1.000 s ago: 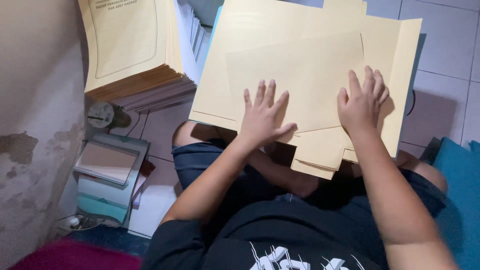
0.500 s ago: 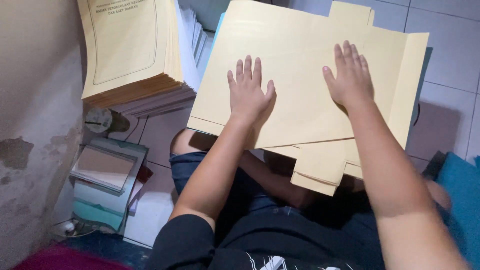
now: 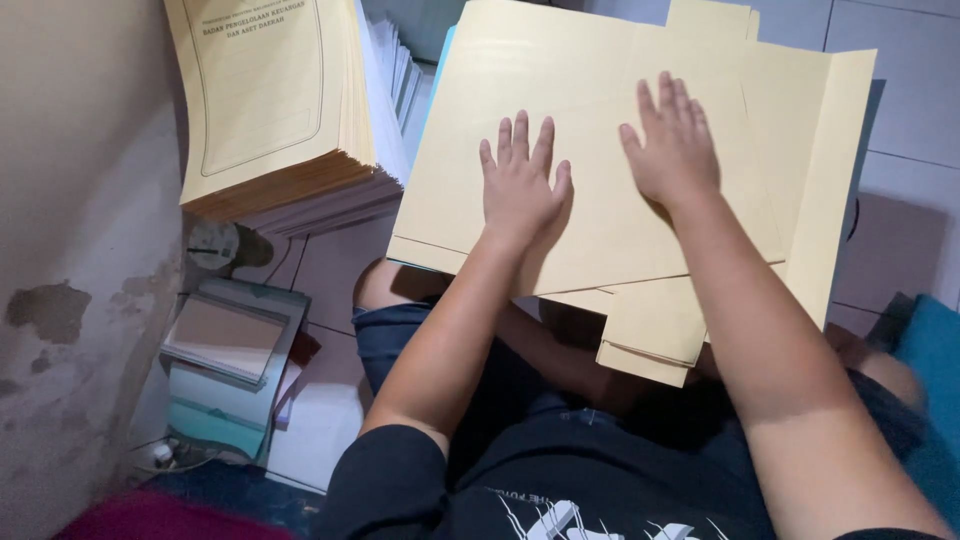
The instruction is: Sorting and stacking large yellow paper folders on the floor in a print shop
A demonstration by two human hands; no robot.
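Observation:
A large yellow card folder (image 3: 600, 120) lies flat across my lap, its flaps spread to the right and toward me. My left hand (image 3: 520, 185) presses flat on the folder's near left part, fingers spread. My right hand (image 3: 675, 145) lies flat on the middle of the folder, fingers together and pointing away. Neither hand grips anything. A small tab flap (image 3: 650, 345) sticks out at the near edge, over my knees.
A tall stack of printed yellow folders (image 3: 265, 100) stands at the left, with white sheets (image 3: 395, 80) behind it. A flaking wall (image 3: 70, 300) is close at left. A small grey and teal box (image 3: 225, 370) sits on the tiled floor (image 3: 910, 110). Teal fabric (image 3: 930, 350) lies at right.
Both hands have slid away from me across the folder, from its near edge to its middle, flattening it. The folder now lies smoother and more spread.

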